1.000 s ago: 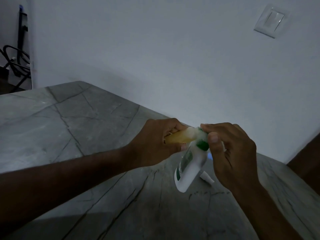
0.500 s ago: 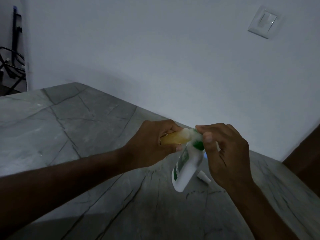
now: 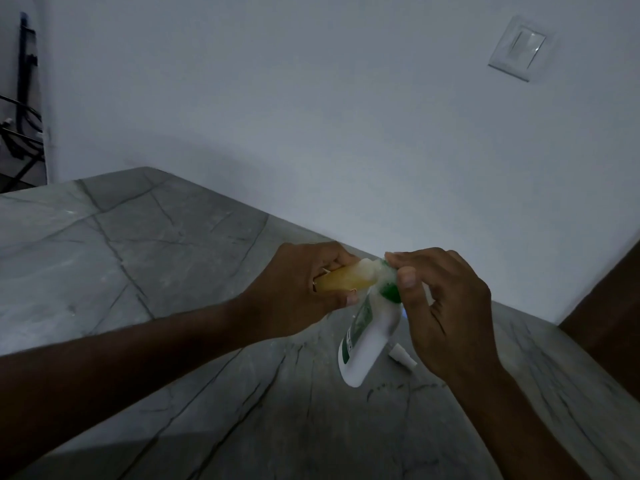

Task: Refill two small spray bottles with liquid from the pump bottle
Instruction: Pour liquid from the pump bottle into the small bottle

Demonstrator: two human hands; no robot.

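Observation:
My left hand [image 3: 298,292] grips a small clear spray bottle [image 3: 104,282] of yellowish liquid, held nearly level with its mouth pointing right. That mouth meets the green pump head [image 3: 389,293] of the white pump bottle [image 3: 367,336], which stands tilted on the grey stone counter [image 3: 138,271]. My right hand [image 3: 446,306] pinches the pump head with thumb and fingertips. A small white spray cap [image 3: 401,355] lies on the counter just right of the pump bottle. No second spray bottle shows.
A white wall runs along the counter's far edge, with a light switch [image 3: 517,51] high on the right. Dark cables and a stand [image 3: 20,133] sit at the far left. A dark brown surface [image 3: 606,306] borders the counter on the right.
Both hands stay in the same grip on the small bottle and the pump head. Only the camera view has shifted slightly.

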